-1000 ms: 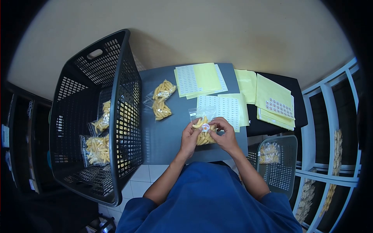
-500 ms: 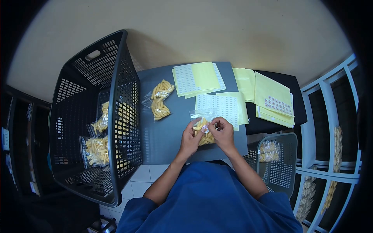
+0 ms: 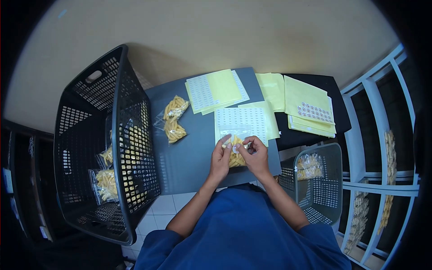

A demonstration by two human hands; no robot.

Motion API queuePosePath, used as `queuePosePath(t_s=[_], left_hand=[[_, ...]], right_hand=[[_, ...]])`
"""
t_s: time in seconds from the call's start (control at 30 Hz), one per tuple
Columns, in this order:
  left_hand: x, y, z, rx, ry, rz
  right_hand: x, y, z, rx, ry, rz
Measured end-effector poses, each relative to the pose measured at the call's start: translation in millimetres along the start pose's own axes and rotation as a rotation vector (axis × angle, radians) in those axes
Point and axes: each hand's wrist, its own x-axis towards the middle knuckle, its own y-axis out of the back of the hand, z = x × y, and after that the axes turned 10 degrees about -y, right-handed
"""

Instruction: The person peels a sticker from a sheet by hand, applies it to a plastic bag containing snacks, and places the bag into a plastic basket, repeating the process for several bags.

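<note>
A clear plastic bag of yellow finger-shaped snacks is between my hands at the table's near edge. My left hand grips its left side, thumb on the front. My right hand is closed at its right side, with its thumb pressed near a small round sticker on the front. Just behind the bag lies a sheet of small printed stickers, partly covered by the bag's clear top. Farther left on the table are filled snack bags, out of my hands.
A large black basket holding several snack bags stands at the left. More label sheets lie at the back, and yellow sheets rest on a black surface to the right. A grey-green basket with snack bags stands lower right, beside metal racks.
My view has shifted slightly, moving the table and baskets within it. Both thumbs are now close together at the sticker on the bag; my hands keep hold of the bag.
</note>
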Motion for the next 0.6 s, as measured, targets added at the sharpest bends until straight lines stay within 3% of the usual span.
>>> queuePosePath(t_s=[0.1, 0.2, 0.3, 0.53, 0.6], left_hand=[[-0.3, -11.0, -6.1, 0.020, -0.016, -0.078], [1.7, -20.8, -19.9, -0.019, -0.007, -0.087], [5.5, -36.0, -27.8, 0.009, -0.014, -0.133], [0.0, -94.2, -53.2, -0.062, 0.099, -0.210], [-3.3, -114.2, -68.3, -0.093, 0.117, -0.266]], right_hand=[[5.4, 5.3, 6.3, 0.075, -0.005, 0.114], [7.1, 21.7, 10.0, 0.124, -0.024, 0.098], [-0.2, 41.9, 0.2, -0.043, -0.007, 0.129], [-5.1, 104.3, 19.6, -0.125, 0.003, 0.217], [-8.7, 128.1, 49.2, 0.034, -0.048, 0.154]])
